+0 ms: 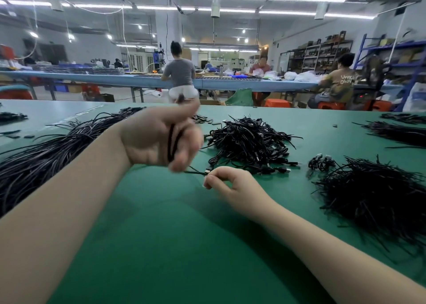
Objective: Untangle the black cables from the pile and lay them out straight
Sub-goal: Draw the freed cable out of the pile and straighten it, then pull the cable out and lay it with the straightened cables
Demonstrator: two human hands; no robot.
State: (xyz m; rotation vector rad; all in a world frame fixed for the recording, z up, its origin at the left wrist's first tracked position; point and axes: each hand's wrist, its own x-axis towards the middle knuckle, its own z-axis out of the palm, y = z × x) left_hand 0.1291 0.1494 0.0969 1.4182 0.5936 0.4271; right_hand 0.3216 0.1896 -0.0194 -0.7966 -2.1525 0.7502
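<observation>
The left hand [159, 137] was in the middle of the frame, a bit blurry, with its fingers curled round a black cable [171, 142]. The cable ran up and down through that hand, then went out from the bottom of the fist toward the lower right. There the right hand [227, 184] pinched its plug end between thumb and finger, low over the tabletop [161, 246]. So the cable stretched between the two hands, slanting from upper left to lower right, and the right hand was the one closer to the pile [251, 140]. The pile sat just above and to the right of the right hand, all tangled. I think the cable was nearly free of it. Long straight cables [46, 158] lay at the left of the frame, and a heap [378, 195] lay at the right. The tabletop was green. Behind it was a big workroom with people sitting at a long bench [115, 79].
</observation>
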